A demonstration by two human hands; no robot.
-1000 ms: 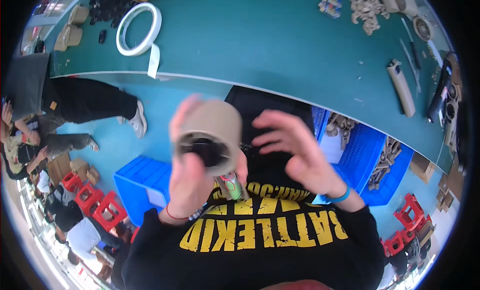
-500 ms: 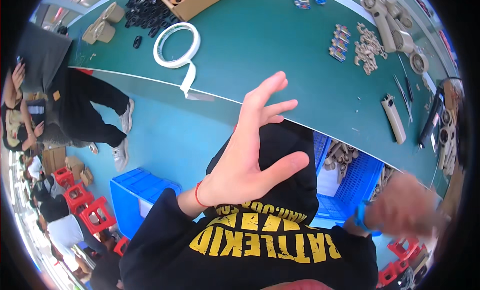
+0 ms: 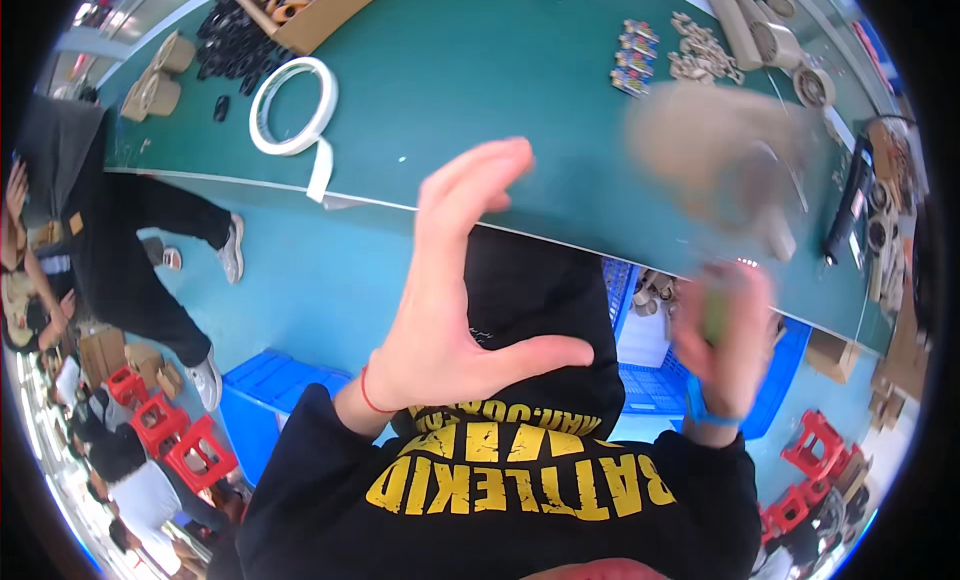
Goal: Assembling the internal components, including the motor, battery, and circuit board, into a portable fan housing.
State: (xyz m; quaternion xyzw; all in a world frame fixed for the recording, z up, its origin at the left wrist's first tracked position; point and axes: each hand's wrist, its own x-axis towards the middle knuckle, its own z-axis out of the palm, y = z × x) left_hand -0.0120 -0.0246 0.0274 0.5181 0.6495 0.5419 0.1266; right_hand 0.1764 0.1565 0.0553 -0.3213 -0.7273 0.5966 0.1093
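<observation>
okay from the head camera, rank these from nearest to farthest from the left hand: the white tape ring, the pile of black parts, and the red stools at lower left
From the left hand:
1. White tape ring, on the green table, up and to the left.
2. Red stools, on the floor, lower left.
3. Pile of black parts, at the table's far left end, beyond the ring.

A long green worktop [image 3: 480, 90] runs across the upper part of the view, its near edge slanting down toward the right. Near its left end lies a white roll of tape [image 3: 293, 106] with a loose strip hanging over the near edge, and beyond it, toward the far left corner, sit a heap of small black parts [image 3: 232, 42], a shallow cardboard box [image 3: 305, 2] and a few tan moulded pieces [image 3: 160, 72]. Toward the far right lie small clusters of coloured and tan parts [image 3: 668, 52] and several tan cylinders [image 3: 765, 35], while a long black tool [image 3: 848, 205] rests at the right end.
</observation>
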